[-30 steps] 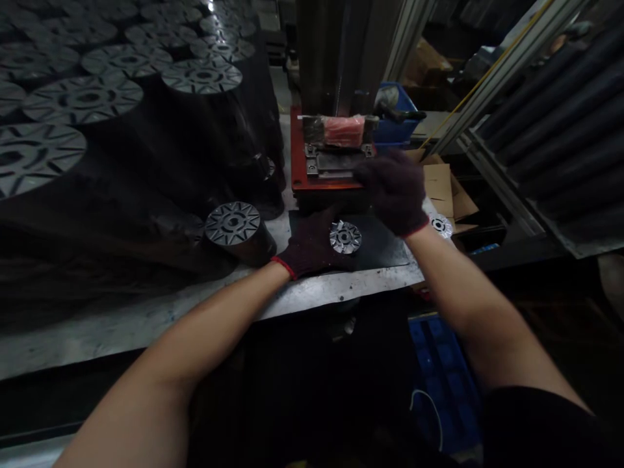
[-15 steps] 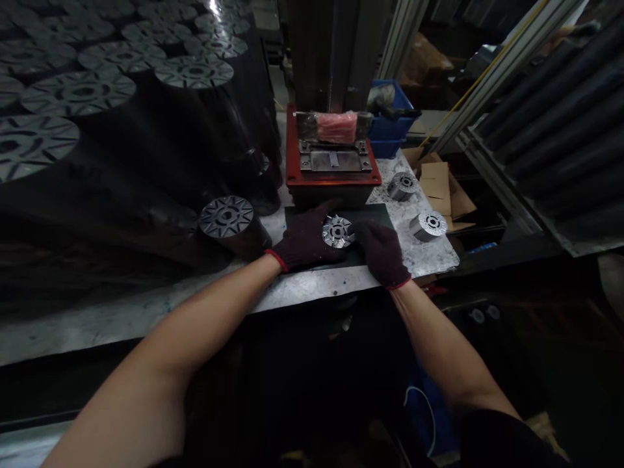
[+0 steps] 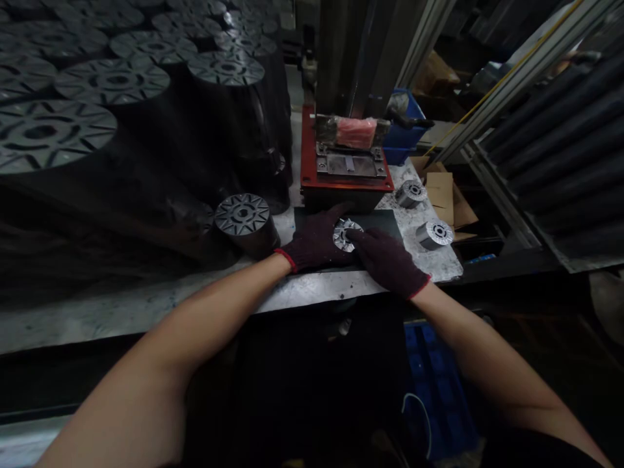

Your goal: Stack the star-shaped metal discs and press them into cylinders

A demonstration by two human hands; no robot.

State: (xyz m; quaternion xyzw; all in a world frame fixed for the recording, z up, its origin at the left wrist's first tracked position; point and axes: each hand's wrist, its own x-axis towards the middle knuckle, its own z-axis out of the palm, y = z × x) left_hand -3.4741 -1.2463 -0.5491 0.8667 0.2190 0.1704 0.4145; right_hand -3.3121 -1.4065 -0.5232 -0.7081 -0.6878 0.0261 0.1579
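Observation:
My left hand [image 3: 318, 239], in a dark glove with a red cuff, curls round the left side of a slotted metal rotor core [image 3: 343, 229]. Its round face, with a star pattern of slots, points up. From the right, my gloved right hand [image 3: 389, 258] reaches over it, fingertips pressed together on the face. Anything small between those fingertips is hidden. Under both hands lies a dark mat [image 3: 385, 222] on the worktable.
Tall stacks of rotor cores [image 3: 117, 81] fill the left. A shorter stack [image 3: 242, 214] stands left of my hand. Behind the mat is a red-based fixture [image 3: 346, 184]. Two small rotor cores [image 3: 435, 234] sit at right, near a blue bin [image 3: 402, 136] and a cardboard box [image 3: 441, 195].
My right hand has moved in over the rotor core, its fingertips now on the face rather than at the right edge. My left hand keeps its hold. The view has shifted slightly.

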